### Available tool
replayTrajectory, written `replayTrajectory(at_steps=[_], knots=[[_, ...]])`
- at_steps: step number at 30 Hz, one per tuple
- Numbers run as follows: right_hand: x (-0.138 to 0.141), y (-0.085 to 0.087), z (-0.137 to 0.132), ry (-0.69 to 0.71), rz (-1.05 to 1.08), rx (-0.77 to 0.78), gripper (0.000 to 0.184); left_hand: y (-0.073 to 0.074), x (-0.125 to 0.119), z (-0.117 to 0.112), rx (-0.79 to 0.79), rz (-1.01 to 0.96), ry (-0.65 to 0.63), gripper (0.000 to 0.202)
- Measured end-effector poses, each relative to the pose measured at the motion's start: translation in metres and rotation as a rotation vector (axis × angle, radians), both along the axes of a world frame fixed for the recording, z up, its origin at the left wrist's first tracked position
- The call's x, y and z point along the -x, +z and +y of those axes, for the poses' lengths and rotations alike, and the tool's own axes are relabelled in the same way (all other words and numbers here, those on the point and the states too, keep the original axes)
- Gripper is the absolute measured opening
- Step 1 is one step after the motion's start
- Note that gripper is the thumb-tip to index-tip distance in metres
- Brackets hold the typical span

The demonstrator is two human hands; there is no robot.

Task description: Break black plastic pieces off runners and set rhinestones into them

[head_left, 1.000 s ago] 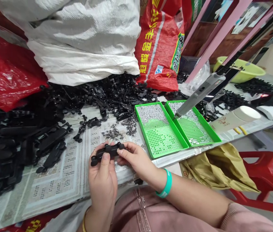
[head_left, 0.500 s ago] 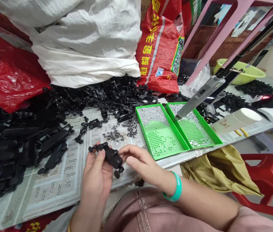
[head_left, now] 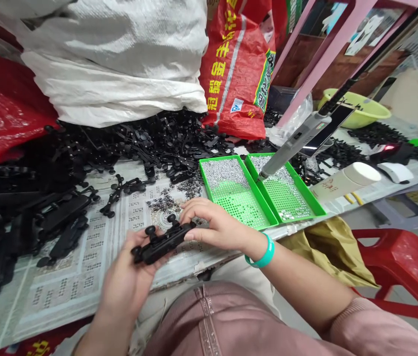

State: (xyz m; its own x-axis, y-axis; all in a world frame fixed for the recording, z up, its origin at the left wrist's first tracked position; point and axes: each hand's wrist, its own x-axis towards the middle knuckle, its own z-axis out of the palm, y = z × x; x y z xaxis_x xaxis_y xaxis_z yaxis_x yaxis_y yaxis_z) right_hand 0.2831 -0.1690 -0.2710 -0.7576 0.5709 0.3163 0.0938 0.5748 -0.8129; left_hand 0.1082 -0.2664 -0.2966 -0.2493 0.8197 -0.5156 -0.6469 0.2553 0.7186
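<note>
Workshop: heap of black parts (head_left: pixel 172 136)

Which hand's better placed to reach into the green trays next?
Likely right: your right hand holds the black part at the end nearer the green trays; your left hand holds its other end.

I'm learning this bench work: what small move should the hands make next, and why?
Perhaps tilt the black part slightly with the right hand, using the left hand as support: the right has hold of one end, while the left holds the other.
</note>
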Motion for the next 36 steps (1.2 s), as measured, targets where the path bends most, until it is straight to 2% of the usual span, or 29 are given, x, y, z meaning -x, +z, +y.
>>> replayTrajectory(at_steps=[1,3,7,11,15,20,27,30,36], knots=[[-0.002,0.0,-0.001,-0.046,-0.021,-0.03,0.013,-0.002,0.006,-0.002,-0.035,0.109,0.024,0.036],[-0.004,0.001,-0.002,-0.093,-0.06,-0.075,0.015,-0.005,0.016,-0.008,-0.098,0.383,-0.028,0.036],[-0.006,0.0,-0.005,-0.106,-0.079,-0.091,0.017,-0.009,0.023,-0.018,-0.26,0.957,-0.116,0.029],[-0.009,-0.006,-0.007,-0.11,-0.041,-0.066,0.016,-0.005,0.018,-0.017,-0.435,1.257,-0.147,0.014],[-0.013,-0.01,-0.008,-0.079,-0.055,-0.065,0.016,0.0,0.013,-0.014,-0.485,1.326,-0.16,0.01],[-0.015,-0.012,-0.011,-0.132,-0.015,0.012,0.016,0.003,0.013,-0.011,-0.533,1.342,-0.28,0.012],[-0.015,-0.012,-0.011,-0.093,-0.026,0.028,0.019,0.006,0.01,-0.013,-0.492,1.277,-0.278,0.009],[-0.015,-0.013,-0.01,-0.122,-0.01,0.037,0.018,0.007,0.009,-0.011,-0.511,1.266,-0.293,0.009],[-0.014,-0.015,-0.012,-0.155,0.019,-0.047,0.015,0.008,0.009,-0.01,-0.542,1.37,-0.309,0.006]])
